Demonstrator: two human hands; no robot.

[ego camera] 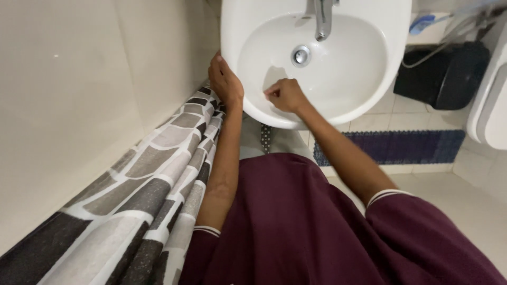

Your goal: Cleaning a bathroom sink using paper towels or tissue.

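White ceramic sink (369,31) hangs on the wall before the person, glossy, with a chrome tap (322,18) and a drain (301,55). Left hand (225,79) grips the sink's left rim — fingers curled over the edge. Right hand (285,95) is clenched inside the basin (what it holds, I cannot tell), pressing the near slope.
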